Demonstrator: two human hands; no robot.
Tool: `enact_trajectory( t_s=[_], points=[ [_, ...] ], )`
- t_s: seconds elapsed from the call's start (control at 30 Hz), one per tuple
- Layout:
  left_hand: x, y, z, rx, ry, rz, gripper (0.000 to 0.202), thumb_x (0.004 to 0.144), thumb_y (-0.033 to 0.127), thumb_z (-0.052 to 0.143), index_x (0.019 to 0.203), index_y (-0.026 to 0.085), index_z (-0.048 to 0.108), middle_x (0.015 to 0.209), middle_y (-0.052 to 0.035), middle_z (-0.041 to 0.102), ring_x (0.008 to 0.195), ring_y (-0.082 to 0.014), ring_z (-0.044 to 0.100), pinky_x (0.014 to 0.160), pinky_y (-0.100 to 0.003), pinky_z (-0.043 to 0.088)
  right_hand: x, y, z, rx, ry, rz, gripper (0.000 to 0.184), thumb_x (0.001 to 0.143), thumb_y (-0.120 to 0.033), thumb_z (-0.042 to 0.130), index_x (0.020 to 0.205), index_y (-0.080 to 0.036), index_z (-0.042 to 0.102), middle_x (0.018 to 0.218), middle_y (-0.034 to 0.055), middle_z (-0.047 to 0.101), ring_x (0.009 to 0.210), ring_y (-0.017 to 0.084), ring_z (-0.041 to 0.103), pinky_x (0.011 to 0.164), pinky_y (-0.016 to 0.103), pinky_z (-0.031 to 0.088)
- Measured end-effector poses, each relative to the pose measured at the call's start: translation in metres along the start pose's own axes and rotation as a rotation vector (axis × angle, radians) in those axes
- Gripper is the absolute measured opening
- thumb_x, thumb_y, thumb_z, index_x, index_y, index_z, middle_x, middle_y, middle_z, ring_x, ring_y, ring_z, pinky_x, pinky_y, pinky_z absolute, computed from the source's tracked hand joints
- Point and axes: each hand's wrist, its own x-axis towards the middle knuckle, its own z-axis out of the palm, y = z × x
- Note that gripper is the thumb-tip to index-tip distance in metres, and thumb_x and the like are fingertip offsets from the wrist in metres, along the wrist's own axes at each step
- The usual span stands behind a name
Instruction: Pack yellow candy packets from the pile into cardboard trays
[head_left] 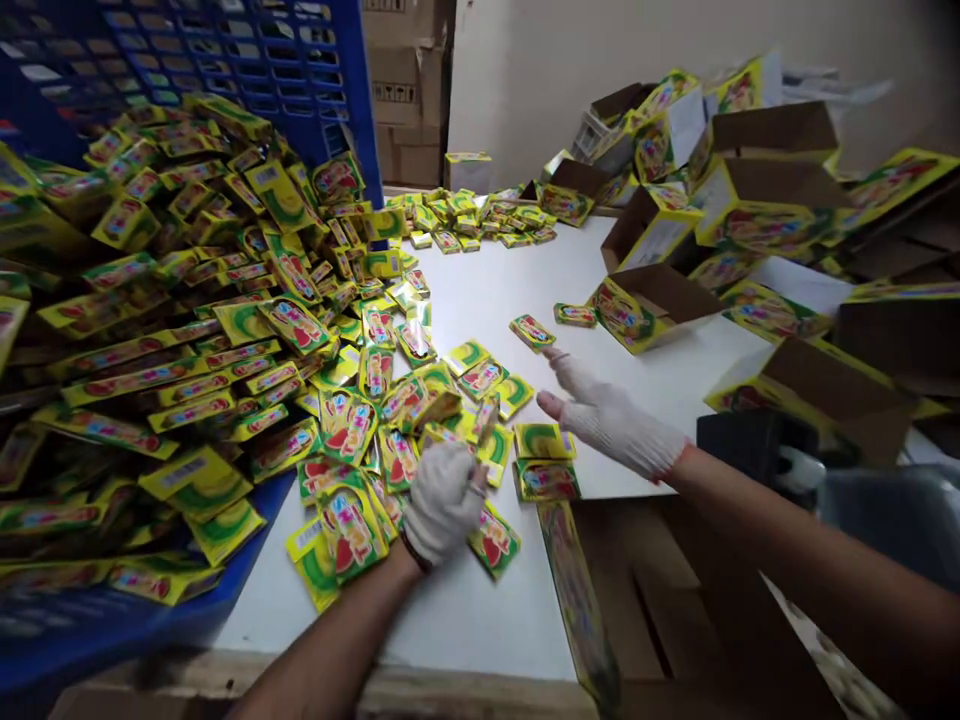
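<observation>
Glare whitens the far part of the table (480, 290); outer edges stretch and smear, the upper right corner dark.

Left hand (444, 505) is kinda blurry, can't tell if anything's in there. Blue crate (357, 100) is chopped off left and top.

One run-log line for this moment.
left hand: curled over packs, grip unclear | right hand: open, above table | crate: packs heaped inside
</observation>
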Motion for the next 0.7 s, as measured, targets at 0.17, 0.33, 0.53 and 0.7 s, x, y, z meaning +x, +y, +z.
enact_trajectory(
  t_s=[0.17,0.33,0.53,0.7],
  points=[
    [0.006,-0.006,-0.003,0.006,-0.01,-0.017,0.022,0.095,0.025,0.05,0.073,0.021,0.055,0.076,-0.0045,0.057,0.077,-0.0198,0.055,0.072,-0.033,0.046,-0.145,0.026,-0.041,-0.275,-0.338,0.087,0.039,0.073,-0.042,0.066,0.109,-0.029,0.073,0.111,0.0054,0.075,0.102,0.032,0.069,0.09,0.04,0.055],
    [-0.011,0.019,-0.012,-0.044,-0.31,0.198,0.011,0.085,0.027,0.06,0.092,0.02,0.066,0.1,-0.0093,0.067,0.097,-0.0243,0.061,0.088,-0.039,0.049,-0.224,0.07,-0.009,-0.43,-0.421,0.124,0.014,0.07,-0.02,0.057,0.078,-0.026,0.066,0.086,0.003,0.073,0.084,0.025,0.069,0.076,0.035,0.052],
    [-0.026,0.034,-0.031,0.111,-0.784,0.224,0.067,0.067,0.023,0.075,0.131,0.021,0.057,0.133,-0.013,0.06,0.13,-0.0353,0.049,0.115,-0.056,0.033,-0.209,0.085,0.007,-0.395,-0.305,0.074,0.019,0.085,-0.024,0.045,0.073,-0.025,0.06,0.071,0.0008,0.068,0.068,0.019,0.063,0.063,0.028,0.041],
    [-0.05,0.028,-0.039,0.152,-0.676,0.065,0.058,0.072,0.007,0.063,0.127,0.02,0.057,0.131,-0.0127,0.06,0.123,-0.029,0.056,0.106,-0.044,0.047,-0.188,0.08,0.003,-0.45,-0.328,0.046,0.026,0.09,-0.029,0.041,0.071,-0.024,0.058,0.07,0.002,0.067,0.065,0.019,0.059,0.061,0.029,0.035]
  ],
)
